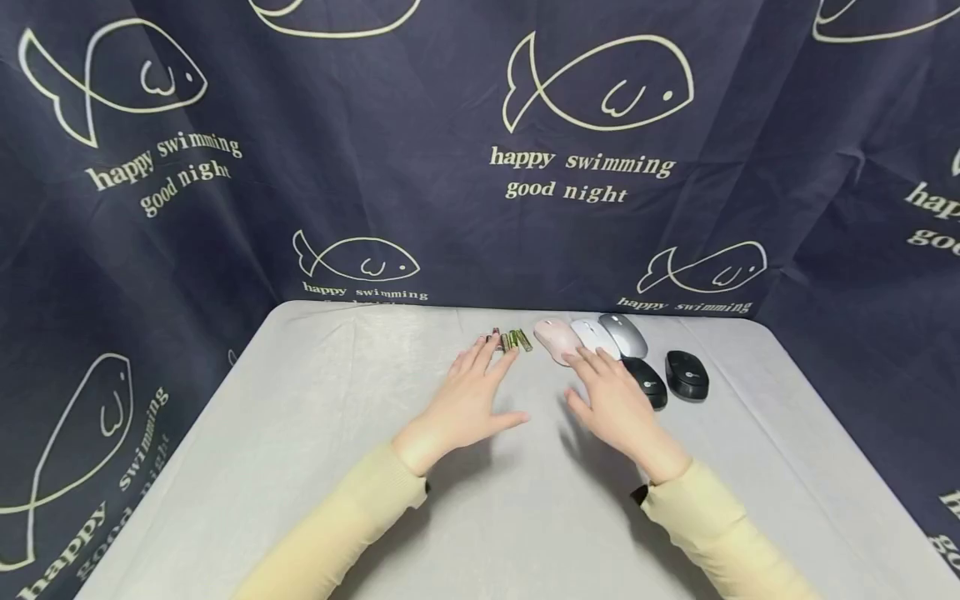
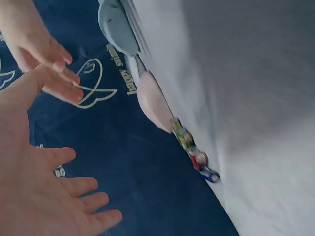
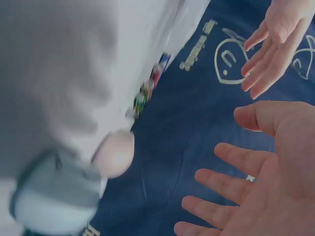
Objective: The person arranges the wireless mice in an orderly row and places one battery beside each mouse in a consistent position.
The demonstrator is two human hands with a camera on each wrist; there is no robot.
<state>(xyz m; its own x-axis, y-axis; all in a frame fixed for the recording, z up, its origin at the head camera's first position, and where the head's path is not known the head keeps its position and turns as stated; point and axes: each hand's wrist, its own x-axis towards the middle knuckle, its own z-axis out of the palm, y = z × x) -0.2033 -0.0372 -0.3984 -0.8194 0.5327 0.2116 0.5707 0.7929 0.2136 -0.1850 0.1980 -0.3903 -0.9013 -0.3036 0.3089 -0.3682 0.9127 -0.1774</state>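
Note:
My left hand (image 1: 467,404) hovers over the table with its fingers spread and holds nothing. Just beyond its fingertips lies a small group of batteries (image 1: 514,340), partly hidden by the fingers in the head view. My right hand (image 1: 615,404) is also spread and holds nothing; both wrist views show the hands raised off the tabletop. Past its fingertips is a pink computer mouse (image 1: 557,340), with a white mouse (image 1: 596,337) and a grey mouse (image 1: 624,335) beside it. A black mouse (image 1: 647,383) is partly covered by the right hand. Another black mouse (image 1: 687,375) sits farther right.
The light grey tabletop (image 1: 315,400) has rounded far corners. Behind it and at both sides hangs a dark blue curtain (image 1: 450,167) with white fish drawings and lettering. The batteries and mice lie along the table's far part.

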